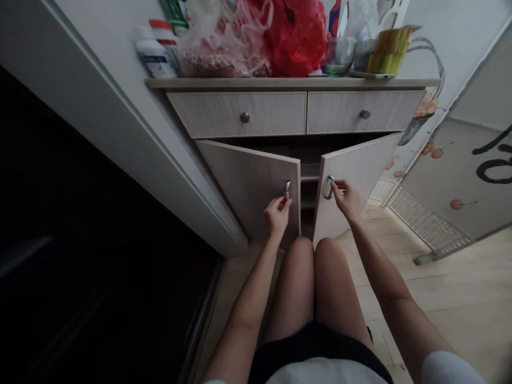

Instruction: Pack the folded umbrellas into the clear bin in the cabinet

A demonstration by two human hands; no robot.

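Observation:
I crouch before a pale wooden cabinet [292,82]. Both lower doors stand partly ajar. My left hand [277,213] pinches the metal handle [287,189] of the left door [250,186]. My right hand [346,198] grips the metal handle [328,186] of the right door [356,176]. Between the doors I see a dark interior with a shelf [310,170]. My knees nearly touch the door edges.
Above the doors are two shut drawers with round knobs [244,117] [364,113]. On top sit a red bag [296,34], a clear plastic bag [220,42], white bottles [154,53] and a glass [340,53]. A dark doorway opens at left; a decorated sliding panel [460,176] stands right.

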